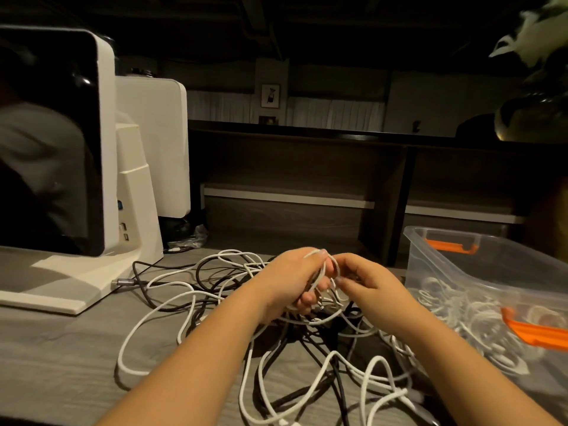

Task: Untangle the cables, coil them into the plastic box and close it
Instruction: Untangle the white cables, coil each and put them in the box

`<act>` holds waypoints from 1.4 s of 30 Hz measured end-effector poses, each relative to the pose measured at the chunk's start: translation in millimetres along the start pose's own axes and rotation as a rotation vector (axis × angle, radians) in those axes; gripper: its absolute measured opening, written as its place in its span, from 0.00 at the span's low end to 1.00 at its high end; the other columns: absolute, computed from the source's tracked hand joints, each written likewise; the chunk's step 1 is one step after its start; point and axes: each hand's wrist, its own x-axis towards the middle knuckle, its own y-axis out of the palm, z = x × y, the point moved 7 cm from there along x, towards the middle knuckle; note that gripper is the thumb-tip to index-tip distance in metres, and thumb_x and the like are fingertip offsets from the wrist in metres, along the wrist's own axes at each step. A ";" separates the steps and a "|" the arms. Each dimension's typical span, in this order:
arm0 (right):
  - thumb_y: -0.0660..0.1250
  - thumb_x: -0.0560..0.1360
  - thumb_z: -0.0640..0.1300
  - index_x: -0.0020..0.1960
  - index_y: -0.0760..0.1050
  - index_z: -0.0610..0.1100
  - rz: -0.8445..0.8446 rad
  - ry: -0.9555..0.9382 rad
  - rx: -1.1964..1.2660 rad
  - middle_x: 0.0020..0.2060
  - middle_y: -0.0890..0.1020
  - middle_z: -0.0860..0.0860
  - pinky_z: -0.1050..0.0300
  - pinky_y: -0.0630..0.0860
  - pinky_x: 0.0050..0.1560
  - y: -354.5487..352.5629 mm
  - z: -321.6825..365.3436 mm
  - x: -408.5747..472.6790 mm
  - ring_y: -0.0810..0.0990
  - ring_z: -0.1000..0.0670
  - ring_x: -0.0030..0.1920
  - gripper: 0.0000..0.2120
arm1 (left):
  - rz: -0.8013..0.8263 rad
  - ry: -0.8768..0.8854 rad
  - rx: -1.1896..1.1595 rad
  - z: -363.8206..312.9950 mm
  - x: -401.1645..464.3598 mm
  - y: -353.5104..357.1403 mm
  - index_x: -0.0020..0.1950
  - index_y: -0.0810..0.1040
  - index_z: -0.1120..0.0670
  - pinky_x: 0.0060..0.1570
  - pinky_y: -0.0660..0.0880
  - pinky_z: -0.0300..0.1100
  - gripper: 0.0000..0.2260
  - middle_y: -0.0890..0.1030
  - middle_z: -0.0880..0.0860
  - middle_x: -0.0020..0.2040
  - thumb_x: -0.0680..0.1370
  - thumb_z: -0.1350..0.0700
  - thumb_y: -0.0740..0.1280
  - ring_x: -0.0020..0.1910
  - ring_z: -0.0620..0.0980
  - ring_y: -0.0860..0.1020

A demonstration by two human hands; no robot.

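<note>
At the far left stands a white, rounded-corner monitor (pixel 52 139) with a glossy black screen, its angular white stand (pixel 135 192) resting on a flat white base. A second white panel (pixel 153 146) sits just behind it. A grey braided plug (pixel 123 281) lies by the base, joined to a dark cord.

Across the middle of the table (pixel 46 348), a matte grey wood-grain surface, sprawls a tangle of cables (pixel 196 305): thin white cords in loose loops crossed with black ones, spreading from near the monitor base to the front edge.

Above the tangle, the left hand (pixel 292 281) grips a bunch of white cable loops, its fingers (pixel 310 298) curled round them. Just beside it, the right hand (pixel 365 281) has its fingers (pixel 344 279) pinching a white strand that arches up between the two hands. Both forearms are bare.

At the right, the plastic box (pixel 455 265) stands open on the table, clear and smooth-walled with rounded corners and orange latches (pixel 451 245) on the far and near ends. Coiled white cables (pixel 461 315) lie inside it.

Behind the table the room is dim: dark wooden shelving (pixel 307 167) with pale shelf edges, a small framed picture (pixel 270 95) on the far wall, and at the upper right a dark, shiny round pot (pixel 531 118) holding pale leaves.
</note>
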 end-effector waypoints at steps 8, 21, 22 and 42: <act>0.70 0.77 0.44 0.51 0.81 0.54 -0.061 0.071 0.008 0.40 0.83 0.53 0.64 0.78 0.41 -0.7 -6.6 1.1 0.80 0.58 0.37 0.06 | -0.408 0.340 0.135 -16.1 -1.6 -23.7 0.51 0.76 0.50 0.28 0.69 0.36 0.11 0.79 0.50 0.36 0.85 0.52 0.56 0.26 0.42 0.71; 0.59 0.83 0.44 0.51 0.80 0.49 0.161 0.089 0.194 0.28 0.79 0.52 0.62 0.75 0.32 27.6 10.1 -5.2 0.77 0.54 0.29 0.11 | -0.718 0.416 -0.330 -14.2 -16.0 -46.5 0.50 0.74 0.53 0.36 0.82 0.42 0.12 0.83 0.53 0.41 0.86 0.52 0.53 0.37 0.50 0.85; 0.59 0.83 0.44 0.50 0.80 0.47 0.211 0.106 0.209 0.27 0.78 0.52 0.63 0.73 0.30 32.0 10.0 -6.4 0.75 0.54 0.27 0.11 | -0.662 0.377 -0.470 -10.8 -13.3 -42.1 0.51 0.75 0.54 0.37 0.82 0.43 0.12 0.84 0.53 0.41 0.86 0.52 0.54 0.40 0.52 0.86; 0.59 0.82 0.37 0.45 0.76 0.40 -0.178 0.307 0.819 0.25 0.68 0.50 0.65 0.64 0.21 4.3 -14.7 1.5 0.64 0.55 0.25 0.10 | -0.508 0.269 -1.127 -7.1 -5.6 -47.2 0.52 0.76 0.52 0.27 0.72 0.38 0.09 0.77 0.51 0.35 0.85 0.51 0.58 0.27 0.45 0.72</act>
